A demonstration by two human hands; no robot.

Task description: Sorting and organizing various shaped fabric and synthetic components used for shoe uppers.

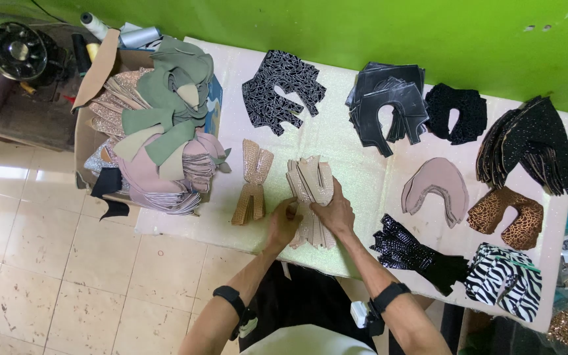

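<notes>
Head view, looking down. Nearest the viewer, two forearms with dark wristbands reach up onto a pale, faintly glittering worktop [363,171]. The left hand [283,223] is curled, its grip closed on the near left edge of a stack of beige textured cut pieces [310,197]; the right hand [335,212] lies flat over the stack's right side, fingers spread, pressing rather than clasping. The stack sits at the near middle of the worktop, its long axis running near to far, the broader flared end pointing away from the person and the narrow end toward the near edge.

Just left of it lies a second tan stack [252,183], similarly aligned and apart from the first. To the right, near the front edge, lie a glossy black dotted pile [415,253] and a zebra-striped pile [502,279]; beyond them a leopard-print piece [506,215] and a plain mauve pile [436,189].

Along the far edge lie black patterned pieces [283,89], dark grey pieces [389,102] and black speckled stacks [527,141]. At the left end, a cardboard box [87,141] holds green and pink pieces [165,125].

The floor [47,263] is pale tile; the far wall [363,33] is bright green; a sewing machine [18,49] stands at far left.
</notes>
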